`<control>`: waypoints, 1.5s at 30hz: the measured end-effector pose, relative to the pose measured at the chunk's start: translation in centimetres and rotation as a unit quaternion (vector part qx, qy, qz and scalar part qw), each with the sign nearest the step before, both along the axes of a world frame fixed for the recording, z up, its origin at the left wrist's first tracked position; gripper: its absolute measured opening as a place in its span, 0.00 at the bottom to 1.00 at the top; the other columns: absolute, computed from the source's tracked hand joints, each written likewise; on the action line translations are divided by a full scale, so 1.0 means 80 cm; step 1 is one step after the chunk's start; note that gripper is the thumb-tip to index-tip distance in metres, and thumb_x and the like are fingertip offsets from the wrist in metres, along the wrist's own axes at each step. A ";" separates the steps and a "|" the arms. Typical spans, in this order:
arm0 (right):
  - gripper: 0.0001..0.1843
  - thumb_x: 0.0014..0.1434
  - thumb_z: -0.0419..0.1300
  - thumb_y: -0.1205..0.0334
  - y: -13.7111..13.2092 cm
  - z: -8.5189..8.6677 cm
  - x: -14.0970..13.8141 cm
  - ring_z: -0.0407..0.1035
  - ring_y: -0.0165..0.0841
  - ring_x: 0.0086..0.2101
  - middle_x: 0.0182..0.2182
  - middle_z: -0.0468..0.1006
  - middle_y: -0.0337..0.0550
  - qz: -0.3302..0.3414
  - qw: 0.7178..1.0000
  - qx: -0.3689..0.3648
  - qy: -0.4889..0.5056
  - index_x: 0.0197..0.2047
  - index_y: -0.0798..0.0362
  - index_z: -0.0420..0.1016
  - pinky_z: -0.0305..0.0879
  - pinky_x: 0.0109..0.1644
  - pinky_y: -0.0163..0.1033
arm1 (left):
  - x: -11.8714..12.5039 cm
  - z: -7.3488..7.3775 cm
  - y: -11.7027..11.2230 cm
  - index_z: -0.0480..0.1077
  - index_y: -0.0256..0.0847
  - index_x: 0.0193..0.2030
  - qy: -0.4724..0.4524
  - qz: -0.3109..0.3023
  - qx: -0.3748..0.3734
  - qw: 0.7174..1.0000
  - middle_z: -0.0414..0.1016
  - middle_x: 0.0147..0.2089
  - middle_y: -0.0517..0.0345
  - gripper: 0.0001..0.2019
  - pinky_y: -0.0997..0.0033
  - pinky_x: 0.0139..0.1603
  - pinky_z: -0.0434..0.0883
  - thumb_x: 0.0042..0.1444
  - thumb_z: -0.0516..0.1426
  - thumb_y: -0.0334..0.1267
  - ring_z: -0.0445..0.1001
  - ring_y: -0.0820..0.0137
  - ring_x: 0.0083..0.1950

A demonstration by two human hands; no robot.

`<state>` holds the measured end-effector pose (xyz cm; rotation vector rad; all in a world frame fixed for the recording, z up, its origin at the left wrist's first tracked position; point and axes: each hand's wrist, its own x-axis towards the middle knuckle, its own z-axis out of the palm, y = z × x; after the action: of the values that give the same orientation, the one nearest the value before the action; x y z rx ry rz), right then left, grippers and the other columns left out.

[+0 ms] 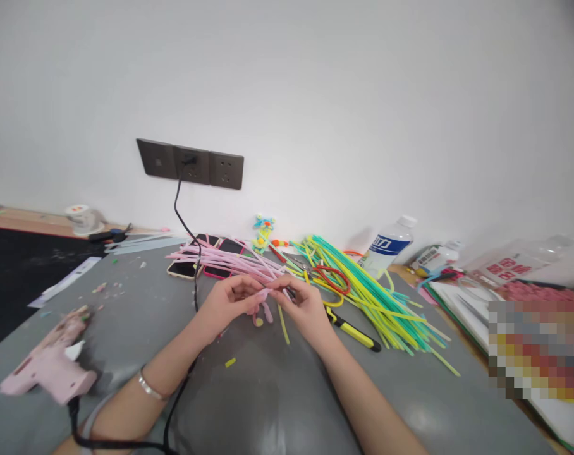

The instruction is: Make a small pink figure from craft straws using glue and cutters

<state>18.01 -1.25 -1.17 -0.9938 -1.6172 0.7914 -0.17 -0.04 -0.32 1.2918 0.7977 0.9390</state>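
Low over the middle of the grey table, both my hands meet at a small pink pipe cleaner piece (267, 310). My left hand (223, 308) pinches it from the left between thumb and fingertips. From the right, the fingers of my right hand (303, 306) close on it too. Short curled pink ends hang below the fingertips; the part inside the grip is hidden. Just behind the hands lies a bundle of pink pipe cleaners (220, 256). A pile of yellow and teal pipe cleaners (363, 294) spreads to the right, near a yellow and black utility knife (353, 331).
A pink glue gun (50, 363) lies at left; its black cable (176, 404) passes under my left forearm. Red- and yellow-handled pliers (334, 278), phones (183, 272), a small colourful figure (263, 235) and a water bottle (391, 243) stand or lie towards the wall.
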 end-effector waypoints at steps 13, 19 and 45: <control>0.05 0.58 0.63 0.59 0.002 0.003 0.004 0.71 0.35 0.34 0.31 0.79 0.42 0.021 0.999 -0.024 0.016 0.34 0.51 0.78 0.67 0.41 0.40 | -0.001 -0.002 0.001 0.73 0.35 0.35 0.004 -0.023 -0.015 1.000 0.76 0.29 0.57 0.16 0.69 0.32 0.76 0.49 0.67 0.46 0.72 0.72 0.27; 0.06 0.58 0.62 0.58 0.001 0.003 0.003 0.70 0.34 0.33 0.30 0.78 0.41 0.017 1.000 -0.018 -0.004 0.34 0.51 0.76 0.66 0.41 0.39 | -0.001 -0.005 0.003 0.71 0.36 0.33 0.013 -0.012 -0.006 1.000 0.75 0.27 0.57 0.16 0.68 0.33 0.76 0.49 0.66 0.47 0.74 0.71 0.28; 0.12 0.57 0.62 0.54 0.005 -0.004 0.002 0.66 0.30 0.27 0.24 0.70 0.36 0.032 0.995 -0.071 0.057 0.30 0.52 0.68 0.61 0.33 0.36 | 0.000 -0.010 0.001 0.72 0.35 0.41 0.031 -0.035 0.039 0.998 0.79 0.32 0.53 0.15 0.67 0.34 0.75 0.50 0.65 0.42 0.77 0.68 0.29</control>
<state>18.18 -0.83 -1.53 -0.9831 -1.5172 1.0010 -0.16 0.03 -1.13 1.4140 0.7657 0.8847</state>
